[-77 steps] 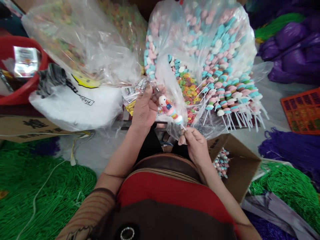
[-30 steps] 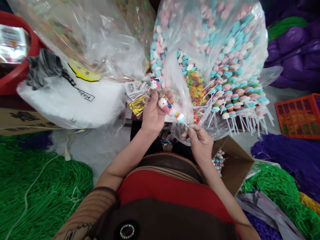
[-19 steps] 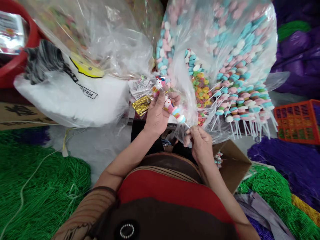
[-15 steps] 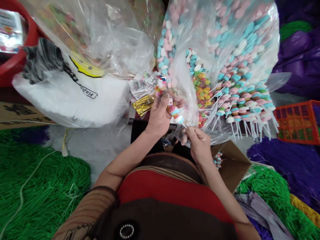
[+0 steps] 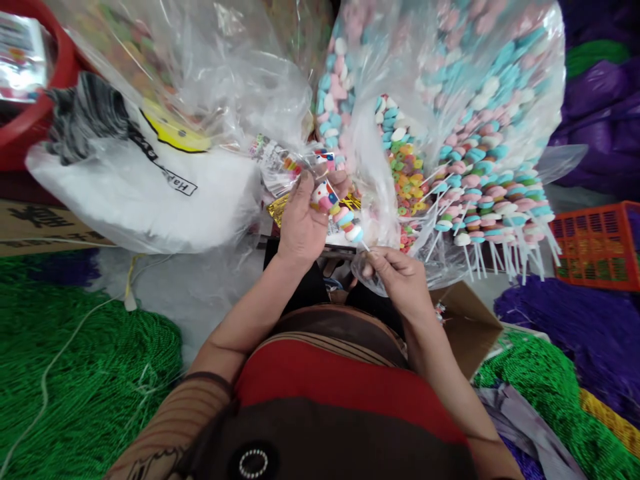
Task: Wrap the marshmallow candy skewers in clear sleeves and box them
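One candy skewer (image 5: 345,217) slants between both hands, above the lap. The left hand (image 5: 303,230) curls round its figure-topped end; the right hand (image 5: 400,273) pinches the white stick. The left thumb has just shifted off the printed figure (image 5: 323,195) — exposing it, with gold strips (image 5: 352,200) now showing beyond. Outward: one orange crate (image 5: 590,230), one open carton (image 5: 465,327), and finished-looking skewers (image 5: 493,200) — too overlapped to count.
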Tool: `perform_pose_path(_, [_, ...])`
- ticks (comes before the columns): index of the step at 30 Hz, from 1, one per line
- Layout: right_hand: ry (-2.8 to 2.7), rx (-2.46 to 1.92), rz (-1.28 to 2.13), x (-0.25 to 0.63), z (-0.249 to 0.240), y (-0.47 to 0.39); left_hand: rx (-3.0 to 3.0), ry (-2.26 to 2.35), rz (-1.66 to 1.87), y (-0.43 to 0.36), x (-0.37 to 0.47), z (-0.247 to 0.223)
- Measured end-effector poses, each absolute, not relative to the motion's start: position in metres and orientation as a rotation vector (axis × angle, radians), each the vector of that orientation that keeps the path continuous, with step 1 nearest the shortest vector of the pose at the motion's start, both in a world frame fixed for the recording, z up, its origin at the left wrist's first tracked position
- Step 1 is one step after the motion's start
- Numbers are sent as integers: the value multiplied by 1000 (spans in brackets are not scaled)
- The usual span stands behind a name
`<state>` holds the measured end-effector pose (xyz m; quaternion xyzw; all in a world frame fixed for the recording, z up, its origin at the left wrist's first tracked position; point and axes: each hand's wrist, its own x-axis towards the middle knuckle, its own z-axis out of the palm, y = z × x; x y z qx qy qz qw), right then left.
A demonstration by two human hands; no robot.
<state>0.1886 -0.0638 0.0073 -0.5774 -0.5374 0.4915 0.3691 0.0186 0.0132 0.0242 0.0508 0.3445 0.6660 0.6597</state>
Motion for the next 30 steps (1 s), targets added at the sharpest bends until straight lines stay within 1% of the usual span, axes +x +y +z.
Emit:
perform_pose_path(5, [-1453,-1465,1343,192,4,-64,120,805,1519,18,16,20])
perform_pose_path(9, [-1562,-1440,1274,187,2,-59,113,840,1495,17,28,12])
perform_pose_path(11, [-1704,-1439,1159,179,3,-55,90,840,1485,12,38,10])
perform_pose_path(16, [-1960,-1549,700,154,2,-46,48,799,1427,-2,53,14])
perform_pose_path(20, [-2023,-1659,519,149,-2,-43,19,769,1402,-7,51,21])
perform_pose_path(25, [-2025,-1734,485,154,-5,-39,71,736,1425,-11,52,20])
perform_pose_path(30, [-1962,-1670,525,155,-11,-38,122,766,1453,-4,47,18])
